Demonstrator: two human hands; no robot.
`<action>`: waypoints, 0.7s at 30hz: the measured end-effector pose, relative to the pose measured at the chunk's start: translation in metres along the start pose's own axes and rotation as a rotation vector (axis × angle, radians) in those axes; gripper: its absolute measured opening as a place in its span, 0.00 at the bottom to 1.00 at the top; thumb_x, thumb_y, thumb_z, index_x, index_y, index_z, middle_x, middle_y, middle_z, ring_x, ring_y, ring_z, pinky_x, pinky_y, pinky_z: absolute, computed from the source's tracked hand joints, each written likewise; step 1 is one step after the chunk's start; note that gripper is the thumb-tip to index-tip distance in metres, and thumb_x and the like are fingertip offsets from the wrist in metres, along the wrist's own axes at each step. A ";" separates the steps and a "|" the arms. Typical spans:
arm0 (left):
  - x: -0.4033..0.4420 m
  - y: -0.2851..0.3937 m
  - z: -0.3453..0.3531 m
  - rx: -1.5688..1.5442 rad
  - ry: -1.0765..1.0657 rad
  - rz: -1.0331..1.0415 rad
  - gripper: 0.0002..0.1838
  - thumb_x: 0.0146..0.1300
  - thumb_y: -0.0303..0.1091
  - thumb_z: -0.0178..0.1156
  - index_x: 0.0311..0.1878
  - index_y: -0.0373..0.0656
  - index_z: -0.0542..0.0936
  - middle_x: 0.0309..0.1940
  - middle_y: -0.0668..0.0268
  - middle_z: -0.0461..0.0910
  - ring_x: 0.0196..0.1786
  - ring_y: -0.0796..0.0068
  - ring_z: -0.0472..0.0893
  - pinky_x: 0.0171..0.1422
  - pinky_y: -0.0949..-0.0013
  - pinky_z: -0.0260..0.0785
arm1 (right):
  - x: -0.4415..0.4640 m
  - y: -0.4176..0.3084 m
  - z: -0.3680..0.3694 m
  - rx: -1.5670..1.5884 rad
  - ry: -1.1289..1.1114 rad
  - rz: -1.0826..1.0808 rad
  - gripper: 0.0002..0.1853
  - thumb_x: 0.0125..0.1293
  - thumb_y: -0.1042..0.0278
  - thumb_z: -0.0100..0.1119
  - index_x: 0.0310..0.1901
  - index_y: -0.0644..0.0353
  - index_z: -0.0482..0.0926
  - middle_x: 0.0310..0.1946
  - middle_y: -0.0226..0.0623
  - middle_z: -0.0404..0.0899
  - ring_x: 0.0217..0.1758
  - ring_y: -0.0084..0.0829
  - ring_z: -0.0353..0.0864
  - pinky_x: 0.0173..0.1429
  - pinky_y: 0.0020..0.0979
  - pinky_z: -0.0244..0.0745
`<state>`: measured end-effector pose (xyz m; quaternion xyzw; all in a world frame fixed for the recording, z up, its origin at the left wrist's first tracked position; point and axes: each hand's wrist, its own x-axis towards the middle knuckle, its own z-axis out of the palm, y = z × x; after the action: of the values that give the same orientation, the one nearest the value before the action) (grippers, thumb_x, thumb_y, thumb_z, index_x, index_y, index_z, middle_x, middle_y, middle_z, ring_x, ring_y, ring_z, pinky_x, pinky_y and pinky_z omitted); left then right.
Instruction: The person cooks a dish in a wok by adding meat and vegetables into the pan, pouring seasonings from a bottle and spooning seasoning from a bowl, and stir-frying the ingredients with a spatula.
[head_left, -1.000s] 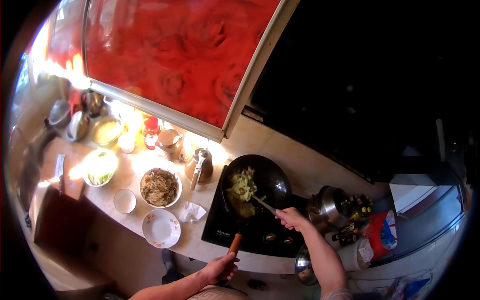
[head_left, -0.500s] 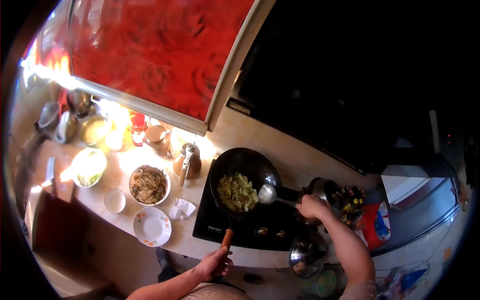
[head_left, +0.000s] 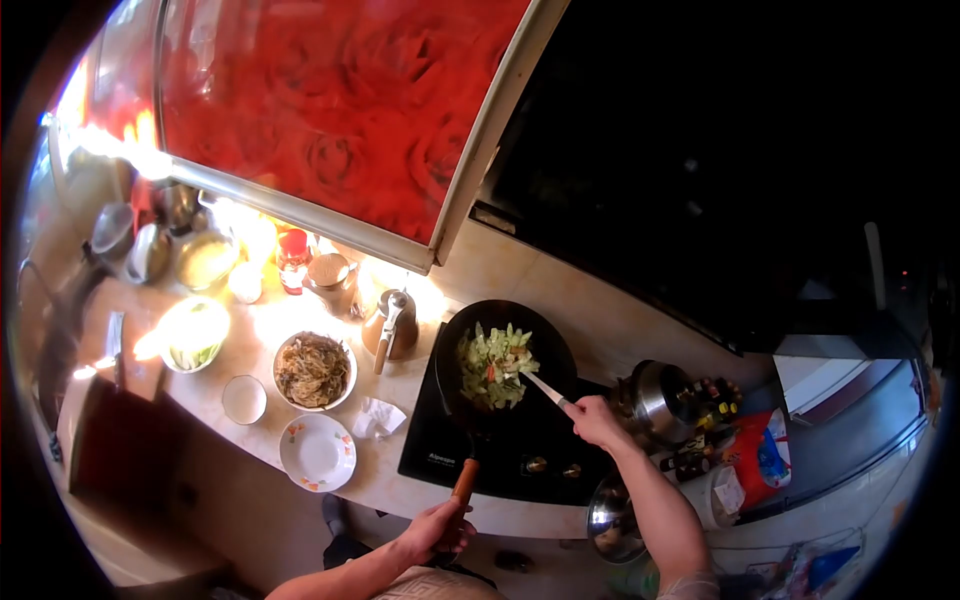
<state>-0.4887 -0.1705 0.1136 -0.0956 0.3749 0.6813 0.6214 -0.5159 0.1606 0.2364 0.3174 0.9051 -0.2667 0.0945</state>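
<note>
My left hand is closed around the wooden handle of a dark wok on the black cooktop. Chopped cabbage with small reddish pieces fills the wok's middle, some of it heaped toward the far side. At the wok's right, my right hand grips the handle of a metal spatula. The spatula reaches over the rim and its head is hidden among the cabbage.
Left of the cooktop are a bowl of noodles, a floral plate, a small white bowl and crumpled tissue. A metal pot and lid stand right. A red cabinet overhangs the counter.
My right hand has come leftward and the spatula head has gone into the cabbage, which is pushed up and more heaped. My left hand keeps its hold. The view has shifted slightly.
</note>
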 end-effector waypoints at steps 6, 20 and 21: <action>-0.022 -0.028 -0.052 0.052 0.000 -0.003 0.32 0.73 0.59 0.36 0.65 0.41 0.66 0.40 0.60 0.80 0.39 0.68 0.80 0.47 0.65 0.76 | -0.061 -0.016 0.027 -0.538 0.287 -0.311 0.11 0.67 0.63 0.53 0.41 0.65 0.73 0.35 0.52 0.78 0.35 0.54 0.80 0.37 0.51 0.75; -0.094 -0.041 -0.070 0.244 0.178 0.368 0.15 0.70 0.35 0.53 0.56 0.39 0.75 0.37 0.66 0.79 0.39 0.76 0.78 0.47 0.72 0.74 | -0.047 -0.045 0.058 -0.361 0.265 -0.260 0.23 0.71 0.63 0.44 0.65 0.60 0.66 0.45 0.54 0.74 0.38 0.54 0.79 0.40 0.51 0.75; -0.102 -0.040 -0.068 0.347 0.137 0.326 0.15 0.70 0.34 0.52 0.56 0.39 0.76 0.40 0.65 0.80 0.41 0.76 0.79 0.49 0.71 0.74 | -0.045 -0.043 0.066 -0.389 0.244 -0.269 0.22 0.70 0.63 0.45 0.64 0.60 0.67 0.43 0.53 0.74 0.37 0.54 0.79 0.39 0.50 0.76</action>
<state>-0.4535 -0.2945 0.1114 0.0285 0.5380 0.6897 0.4838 -0.5074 0.0726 0.2147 0.2000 0.9781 -0.0578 0.0075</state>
